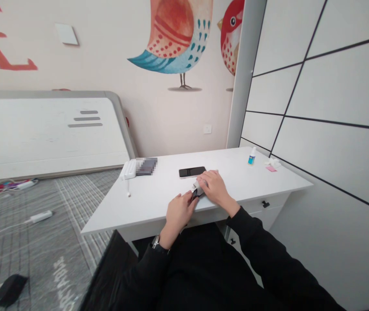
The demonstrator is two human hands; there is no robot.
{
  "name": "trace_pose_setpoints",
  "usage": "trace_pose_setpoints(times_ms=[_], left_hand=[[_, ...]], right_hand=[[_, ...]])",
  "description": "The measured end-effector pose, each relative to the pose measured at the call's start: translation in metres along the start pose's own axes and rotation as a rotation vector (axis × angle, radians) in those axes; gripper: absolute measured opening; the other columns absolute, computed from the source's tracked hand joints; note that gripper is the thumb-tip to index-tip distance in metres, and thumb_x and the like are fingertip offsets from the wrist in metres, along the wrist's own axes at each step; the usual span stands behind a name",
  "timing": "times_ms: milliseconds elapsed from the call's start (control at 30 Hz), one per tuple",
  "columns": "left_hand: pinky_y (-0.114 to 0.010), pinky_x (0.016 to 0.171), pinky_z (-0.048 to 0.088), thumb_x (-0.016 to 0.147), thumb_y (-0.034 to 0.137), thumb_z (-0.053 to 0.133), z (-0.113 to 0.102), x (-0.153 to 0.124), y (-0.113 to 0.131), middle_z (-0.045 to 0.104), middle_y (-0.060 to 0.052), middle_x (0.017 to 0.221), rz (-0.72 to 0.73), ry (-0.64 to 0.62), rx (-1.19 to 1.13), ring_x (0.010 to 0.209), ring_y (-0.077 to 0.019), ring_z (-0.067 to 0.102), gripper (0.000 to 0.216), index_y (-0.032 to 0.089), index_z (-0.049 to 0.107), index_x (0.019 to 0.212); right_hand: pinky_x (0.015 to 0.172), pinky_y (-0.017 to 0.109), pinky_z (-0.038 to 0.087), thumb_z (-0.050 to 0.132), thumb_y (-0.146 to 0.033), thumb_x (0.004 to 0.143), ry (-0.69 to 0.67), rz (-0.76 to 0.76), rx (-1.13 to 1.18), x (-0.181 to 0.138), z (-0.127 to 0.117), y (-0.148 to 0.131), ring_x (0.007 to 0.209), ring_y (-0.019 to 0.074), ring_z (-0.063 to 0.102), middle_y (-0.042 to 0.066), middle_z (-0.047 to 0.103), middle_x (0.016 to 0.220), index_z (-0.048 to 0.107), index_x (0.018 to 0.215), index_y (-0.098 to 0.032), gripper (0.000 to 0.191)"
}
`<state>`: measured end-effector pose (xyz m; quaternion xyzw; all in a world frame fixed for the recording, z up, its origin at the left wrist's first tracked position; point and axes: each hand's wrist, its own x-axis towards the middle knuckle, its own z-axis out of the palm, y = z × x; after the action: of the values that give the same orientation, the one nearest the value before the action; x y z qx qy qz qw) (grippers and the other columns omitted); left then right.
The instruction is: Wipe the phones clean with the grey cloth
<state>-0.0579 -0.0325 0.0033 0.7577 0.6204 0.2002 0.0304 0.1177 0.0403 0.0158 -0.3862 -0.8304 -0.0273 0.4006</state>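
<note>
My right hand (215,186) rests on the white desk (158,203) with its fingers curled over a small grey-white object (196,188). My left hand (178,213) lies just beside it, its fingertips pinching the near end of that same object, where a dark part shows. What the object is I cannot make out. A dark phone (192,172) lies flat on the desk just beyond my right hand. Both arms wear black sleeves, and a watch sits on my left wrist.
A white power strip (128,169) with a dangling cable and a blurred dark item (146,166) lie at the desk's back left. A small blue-capped bottle (252,156) and a white and pink wad (272,164) stand back right. Cables and chargers lie on the grey carpet (42,242) at left.
</note>
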Motion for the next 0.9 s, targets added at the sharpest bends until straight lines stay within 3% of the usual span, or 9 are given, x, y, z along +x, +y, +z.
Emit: trace_pose_setpoints(times_ms=[133,233,333,433,500,633,733,800,900], left_hand=[[-0.041,0.089,0.059,0.101,0.042,0.060,-0.001,0.000,0.001,0.070,-0.006,0.108,-0.009,0.010,-0.012,0.097,-0.0182,0.069,0.028,0.016,0.067,0.108],[-0.042,0.090,0.058,0.100,0.042,0.060,-0.001,0.000,0.001,0.070,-0.006,0.107,-0.006,0.001,-0.016,0.097,-0.0183,0.069,0.028,0.016,0.067,0.108],[-0.043,0.093,0.057,0.100,0.040,0.061,0.000,0.001,0.000,0.070,-0.006,0.108,-0.010,-0.012,-0.014,0.099,-0.0190,0.069,0.027,0.016,0.067,0.111],[-0.044,0.094,0.057,0.099,0.038,0.063,0.001,0.001,-0.001,0.070,-0.007,0.112,-0.021,-0.014,-0.021,0.102,-0.0202,0.069,0.028,0.016,0.066,0.115],[-0.044,0.094,0.057,0.099,0.038,0.064,0.001,0.001,-0.002,0.070,-0.007,0.113,-0.016,-0.008,-0.045,0.103,-0.0204,0.069,0.028,0.016,0.066,0.115],[-0.046,0.099,0.056,0.100,0.038,0.061,0.001,-0.001,-0.001,0.070,-0.007,0.118,0.033,0.012,-0.135,0.107,-0.0206,0.068,0.025,0.017,0.068,0.112],[-0.048,0.102,0.054,0.100,0.038,0.062,-0.003,0.000,0.002,0.071,-0.008,0.119,0.071,0.032,-0.229,0.110,-0.0212,0.068,0.025,0.017,0.069,0.113],[-0.047,0.101,0.055,0.101,0.038,0.061,-0.008,0.003,0.006,0.072,-0.007,0.117,0.085,0.057,-0.297,0.108,-0.0207,0.070,0.027,0.017,0.069,0.116],[-0.045,0.102,0.055,0.103,0.037,0.056,-0.019,0.008,0.017,0.073,-0.007,0.121,0.127,0.106,-0.396,0.109,-0.0198,0.070,0.028,0.019,0.068,0.121]], right_hand=[[0.104,0.050,0.043,0.049,-0.030,0.104,0.053,0.114,-0.045,0.006,-0.002,0.016,0.102,0.0233,0.063,0.006,0.070,0.098,0.068,0.093,-0.018,0.025],[0.118,0.057,0.028,0.040,-0.027,0.105,0.035,0.077,-0.021,0.001,0.002,-0.002,0.107,0.0250,0.061,0.008,0.073,0.102,0.069,0.096,-0.021,0.031],[0.125,0.051,0.019,0.042,-0.028,0.105,-0.024,-0.032,0.039,-0.008,0.005,-0.031,0.110,0.0218,0.062,0.003,0.075,0.106,0.069,0.103,-0.025,0.028],[0.124,0.046,0.025,0.045,-0.030,0.104,-0.065,-0.099,0.080,-0.014,0.004,-0.045,0.108,0.0201,0.063,0.002,0.075,0.108,0.069,0.105,-0.026,0.025],[0.120,0.045,0.031,0.045,-0.032,0.104,-0.060,-0.083,0.085,-0.015,0.002,-0.039,0.107,0.0212,0.063,0.003,0.075,0.106,0.070,0.102,-0.025,0.026],[0.110,0.050,0.042,0.050,-0.034,0.104,0.022,0.087,0.075,-0.010,-0.004,-0.002,0.107,0.0229,0.064,0.005,0.072,0.102,0.069,0.095,-0.020,0.025],[0.101,0.048,0.051,0.061,-0.041,0.101,0.123,0.268,0.097,-0.008,-0.005,0.024,0.107,0.0223,0.066,0.007,0.069,0.112,0.068,0.107,-0.017,0.026],[0.097,0.046,0.054,0.063,-0.044,0.100,0.177,0.361,0.148,-0.009,-0.003,0.031,0.106,0.0219,0.067,0.007,0.069,0.116,0.067,0.112,-0.017,0.030],[0.097,0.045,0.053,0.057,-0.051,0.102,0.220,0.427,0.288,-0.012,0.004,0.025,0.102,0.0208,0.068,0.006,0.071,0.106,0.068,0.103,-0.017,0.036]])
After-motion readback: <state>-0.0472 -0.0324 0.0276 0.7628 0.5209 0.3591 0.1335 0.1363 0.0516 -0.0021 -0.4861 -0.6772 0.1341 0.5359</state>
